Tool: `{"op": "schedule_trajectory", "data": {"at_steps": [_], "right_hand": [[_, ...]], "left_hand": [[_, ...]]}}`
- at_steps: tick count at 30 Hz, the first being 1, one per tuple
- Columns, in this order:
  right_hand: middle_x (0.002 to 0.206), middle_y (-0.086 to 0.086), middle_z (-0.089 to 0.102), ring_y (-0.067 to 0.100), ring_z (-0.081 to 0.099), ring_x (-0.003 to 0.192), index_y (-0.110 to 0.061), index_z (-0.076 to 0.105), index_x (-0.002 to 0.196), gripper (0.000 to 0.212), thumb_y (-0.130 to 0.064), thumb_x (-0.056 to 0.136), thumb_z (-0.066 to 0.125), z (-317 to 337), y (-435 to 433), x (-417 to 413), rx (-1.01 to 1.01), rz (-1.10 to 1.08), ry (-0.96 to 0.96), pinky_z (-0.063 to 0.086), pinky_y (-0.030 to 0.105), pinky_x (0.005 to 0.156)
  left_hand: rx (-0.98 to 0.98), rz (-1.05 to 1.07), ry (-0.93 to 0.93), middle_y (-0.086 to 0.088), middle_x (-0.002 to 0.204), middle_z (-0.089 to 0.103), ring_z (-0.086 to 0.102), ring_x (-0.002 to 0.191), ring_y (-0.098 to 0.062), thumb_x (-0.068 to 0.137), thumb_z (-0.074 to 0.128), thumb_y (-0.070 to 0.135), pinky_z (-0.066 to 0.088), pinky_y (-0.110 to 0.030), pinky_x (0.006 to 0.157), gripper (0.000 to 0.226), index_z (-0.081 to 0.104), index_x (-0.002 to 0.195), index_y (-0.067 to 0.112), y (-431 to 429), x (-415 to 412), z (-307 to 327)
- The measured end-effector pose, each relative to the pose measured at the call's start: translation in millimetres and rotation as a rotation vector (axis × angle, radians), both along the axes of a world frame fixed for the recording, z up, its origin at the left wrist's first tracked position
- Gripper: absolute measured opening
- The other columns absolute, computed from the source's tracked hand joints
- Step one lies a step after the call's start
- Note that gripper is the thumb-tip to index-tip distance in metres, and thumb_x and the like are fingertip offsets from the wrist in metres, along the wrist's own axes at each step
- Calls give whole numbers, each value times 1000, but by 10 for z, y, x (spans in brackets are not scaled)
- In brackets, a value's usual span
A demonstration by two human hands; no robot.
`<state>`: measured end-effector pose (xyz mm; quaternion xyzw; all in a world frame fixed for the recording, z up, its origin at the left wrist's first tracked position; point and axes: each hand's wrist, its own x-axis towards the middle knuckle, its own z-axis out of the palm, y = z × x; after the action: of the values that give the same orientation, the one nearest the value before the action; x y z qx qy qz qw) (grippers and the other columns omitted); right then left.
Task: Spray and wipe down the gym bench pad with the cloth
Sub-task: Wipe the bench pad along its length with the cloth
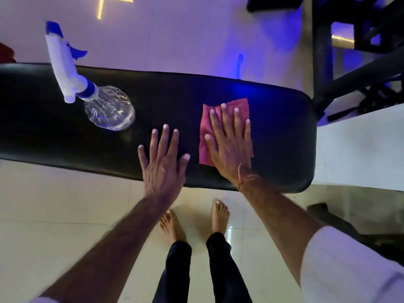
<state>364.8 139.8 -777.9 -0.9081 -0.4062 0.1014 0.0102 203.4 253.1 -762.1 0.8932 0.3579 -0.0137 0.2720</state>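
A red cloth is pressed onto the black padded desk beneath the right hand's straight, spread fingers. The left hand is spread flat just beside it, fingers wide, holding nothing.

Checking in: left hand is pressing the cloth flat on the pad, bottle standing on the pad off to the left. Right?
Not quite. The right hand presses the cloth flat on the pad; the left hand lies open on bare pad beside it. The bottle does stand on the pad to the left. The head view shows this.
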Motion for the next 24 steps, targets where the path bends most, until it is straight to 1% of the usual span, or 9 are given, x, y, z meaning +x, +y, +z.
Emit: {"op": "schedule_trajectory", "data": {"at_steps": [2,4,7,10,13,16,18,21,24], "right_hand": [[177,7,5,34,1,163,-24,12,168,68,-57,108,7,25,21,-160,86,59,82,8,59,130],[176,7,12,32,5,164,-24,24,166,65,-55,109,24,84,-163,-253,271,46,248,16,56,130],[165,18,36,36,35,151,-11,41,159,68,-42,102,61,192,-372,-201,492,-305,261,46,49,113],[144,18,51,31,52,128,-5,43,154,80,-40,91,79,268,-255,-40,447,-496,295,55,44,96],[131,11,58,25,59,116,-10,49,145,71,-29,87,85,309,-43,91,443,-514,394,54,41,94],[117,3,71,20,67,105,-14,59,130,52,-28,87,85,339,42,126,442,-583,462,55,35,86],[111,2,74,19,70,102,-15,68,119,37,-33,90,82,355,23,138,410,-615,532,59,37,85],[106,6,76,26,74,102,-13,72,108,24,-27,91,82,418,-40,233,547,-715,826,63,46,90],[103,2,79,19,77,98,-20,71,106,20,-21,90,81,581,-17,400,711,-752,1130,63,30,77]], "left_hand": [[-7,62,-36,-2,173,23,13,162,-27,107,48,46,9,-57,126,58,40,160,25,-21,51,55],[11,123,-65,-5,166,37,31,153,-30,104,55,48,22,-54,120,52,55,151,26,-38,135,124],[-28,249,-75,-2,146,50,43,133,-29,96,64,55,33,-48,106,47,66,136,31,-57,331,199],[-106,318,-25,1,130,52,46,122,-27,88,72,57,32,-42,95,44,67,125,34,-55,568,230],[-214,376,-33,2,120,55,48,118,-27,86,77,51,31,-38,90,33,69,112,31,-35,748,255],[-345,494,-121,4,108,66,58,111,-29,88,79,40,49,-43,85,23,69,100,24,40,779,306],[-418,580,-163,1,102,73,67,102,-27,87,82,35,55,-44,83,24,69,101,20,105,739,345],[-697,703,-292,-4,91,76,73,83,-16,89,82,21,60,-35,75,28,72,113,12,190,677,427],[-882,722,-377,6,77,70,60,56,5,94,76,18,46,-17,52,14,76,108,15,281,667,556]]}}
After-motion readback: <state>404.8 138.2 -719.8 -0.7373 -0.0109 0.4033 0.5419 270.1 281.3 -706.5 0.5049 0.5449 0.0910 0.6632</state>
